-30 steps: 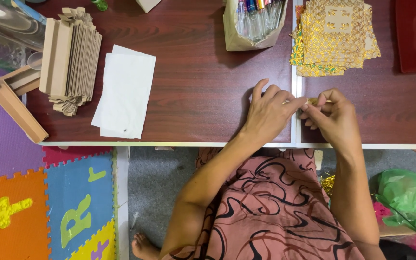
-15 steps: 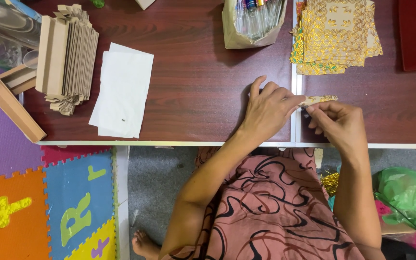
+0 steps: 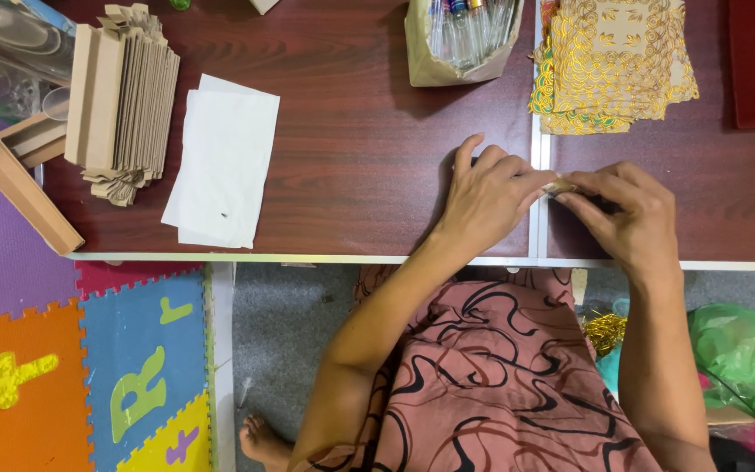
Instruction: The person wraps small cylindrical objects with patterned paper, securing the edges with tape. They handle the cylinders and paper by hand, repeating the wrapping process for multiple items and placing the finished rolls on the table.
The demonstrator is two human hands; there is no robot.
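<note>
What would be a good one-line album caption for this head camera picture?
Left hand and right hand pinch a small gold-patterned paper piece over the dark red-brown wooden table.

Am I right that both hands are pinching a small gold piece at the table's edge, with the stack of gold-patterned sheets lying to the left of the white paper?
Not quite. In the head view the left hand and right hand do pinch the small gold piece, but the stack of gold-patterned sheets lies far to the right of the white paper, not left.

bright, even light; sharp focus
</note>
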